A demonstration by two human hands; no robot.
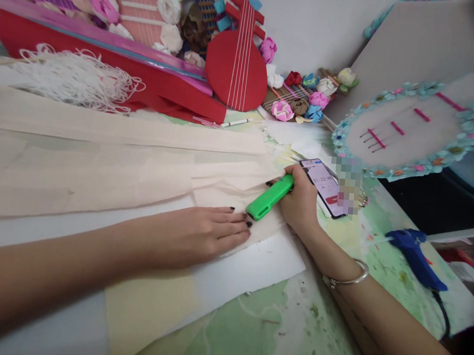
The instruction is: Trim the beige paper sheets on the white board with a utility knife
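Observation:
My left hand (203, 234) lies flat on the lower right part of a cream sheet of thin material (146, 184), fingers stretched toward the right. Just beyond its fingertips, my right hand (301, 199) is wrapped round a bright green tool (269, 198), which slants down to the left with its lower end near my left fingertips. The tool's tip is too small to make out. Beneath the cream sheet lie white paper (250, 269) and a pale yellow sheet (152, 313).
A phone (324, 187) lies right of my right hand, and a blue glue gun (417, 260) farther right. White string (80, 77), a red lute-shaped piece (237, 68) and paper flowers (283, 110) are at the back. A flower-edged oval board (413, 131) stands at the right.

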